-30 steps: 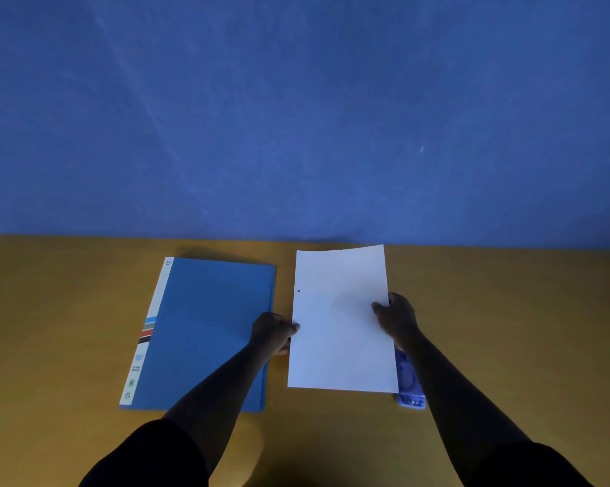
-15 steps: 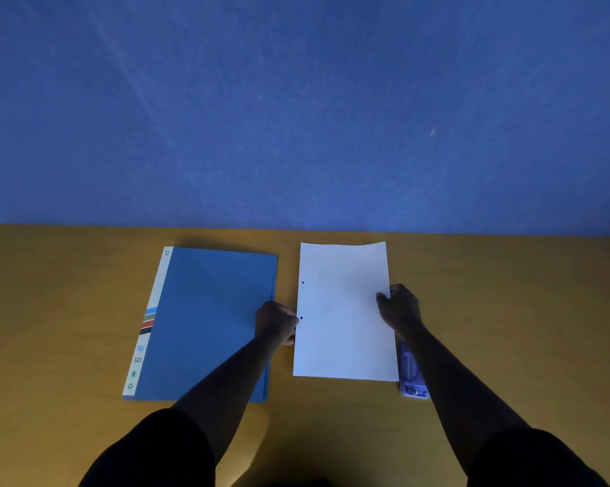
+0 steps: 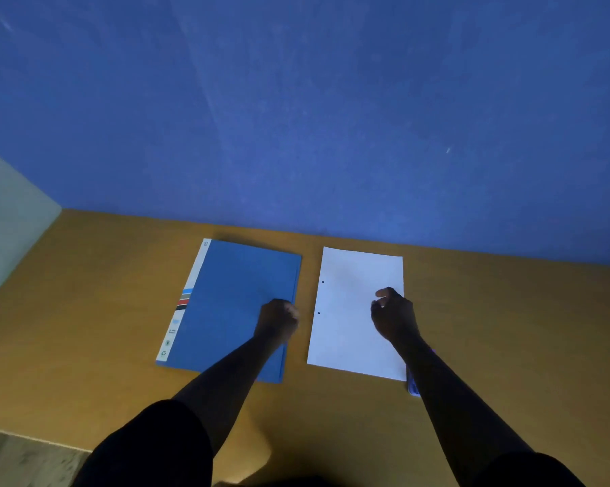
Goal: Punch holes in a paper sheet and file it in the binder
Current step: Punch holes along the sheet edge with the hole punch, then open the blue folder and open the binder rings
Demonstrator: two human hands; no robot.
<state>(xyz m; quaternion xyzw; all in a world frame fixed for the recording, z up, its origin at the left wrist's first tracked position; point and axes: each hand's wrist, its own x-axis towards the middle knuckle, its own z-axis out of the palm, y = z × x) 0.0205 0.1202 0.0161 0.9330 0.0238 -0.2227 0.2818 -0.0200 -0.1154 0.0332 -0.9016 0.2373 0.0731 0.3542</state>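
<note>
A blue wall (image 3: 331, 117) stands behind a yellow-brown tabletop (image 3: 507, 328). A closed blue binder (image 3: 233, 304) lies flat on the tabletop at left, its white spine strip facing away from the paper. Just beside it on the right, apart from it, lies a white paper sheet (image 3: 349, 332), flat, with two punched holes along its left edge. The left hand (image 3: 278, 319) sits over the binder's right edge with fingers curled; whether they grip the cover cannot be told. The right hand (image 3: 393, 316) is over the sheet's right edge, fingers loosely bent and holding nothing. A small blue hole punch (image 3: 413, 388) shows partly at the sheet's near right corner, mostly hidden by the right forearm.
</note>
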